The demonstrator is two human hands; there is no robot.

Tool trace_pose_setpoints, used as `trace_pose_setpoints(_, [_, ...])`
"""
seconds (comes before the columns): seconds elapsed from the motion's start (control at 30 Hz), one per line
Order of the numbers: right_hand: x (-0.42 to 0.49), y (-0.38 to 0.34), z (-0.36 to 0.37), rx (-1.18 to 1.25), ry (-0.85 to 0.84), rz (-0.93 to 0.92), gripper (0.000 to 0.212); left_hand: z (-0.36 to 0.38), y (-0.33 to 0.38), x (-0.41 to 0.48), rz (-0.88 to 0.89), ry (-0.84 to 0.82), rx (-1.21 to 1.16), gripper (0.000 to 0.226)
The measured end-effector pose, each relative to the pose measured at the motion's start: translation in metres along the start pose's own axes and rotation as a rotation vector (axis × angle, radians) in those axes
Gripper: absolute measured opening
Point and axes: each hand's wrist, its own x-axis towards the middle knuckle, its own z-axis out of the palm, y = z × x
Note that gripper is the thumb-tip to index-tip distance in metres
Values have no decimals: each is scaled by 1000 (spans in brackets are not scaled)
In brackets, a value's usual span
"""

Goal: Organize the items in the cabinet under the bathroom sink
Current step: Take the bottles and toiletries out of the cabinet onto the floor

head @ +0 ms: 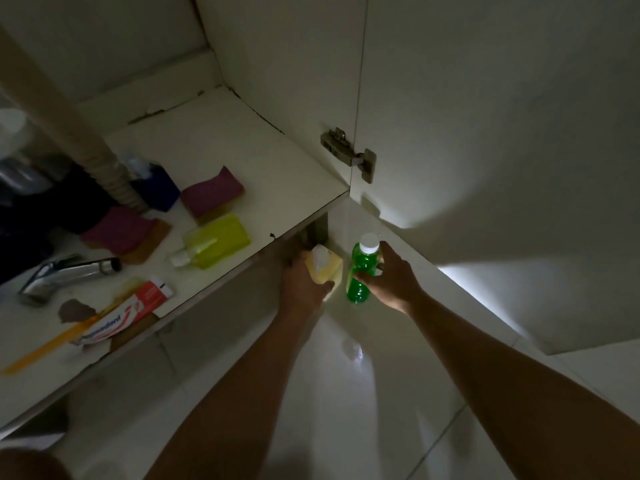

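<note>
The lettering "Pepsodent", partly cut off, is read on one red-and-white toothpaste box at the front edge of the shelf. Two magenta sponges, one yellow-green pouch and one chrome tap are counted there. One pale yellow pack is gripped by the left hand and one white-capped green bottle by the right hand, side by side below the shelf's front corner

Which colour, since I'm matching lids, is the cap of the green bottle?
White: the cap of the green bottle in the right hand, head view.
</note>
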Motion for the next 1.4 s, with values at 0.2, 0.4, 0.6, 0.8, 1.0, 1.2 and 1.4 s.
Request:
trace_pose_setpoints(0.2, [-14, -24, -20, -453, -401, 234, 54, -19, -5, -10, -119, -208, 200, 82])
trace_pose_setpoints(0.4, [-15, -113, -34, -340, -742, 263, 38, -113, 29, -16, 70, -467, 214, 35])
trace_pose_setpoints(0.6, [3, -221, -22, -426, -372, -384, 19, -238, 38, 0, 107, -145, 15, 9])
trace_pose_setpoints(0.8, [9, -253, 37, -671, -422, -564, 76, -293, -9, 20, -108, 316, 104, 28])
trace_pose_setpoints(1.0, [11, -238, 83, -885, -303, -752, 77, -283, -19, 40, -122, 363, 68, 53])
trace_pose_setpoints(1.2, [8, -230, 89, -955, -230, -779, 73, -271, -18, 49, -153, 490, 63, 38])
trace_pose_setpoints(1.4, [-16, -224, 44, -499, -90, -674, 74, -270, -9, 32, -45, 580, -37, 25])
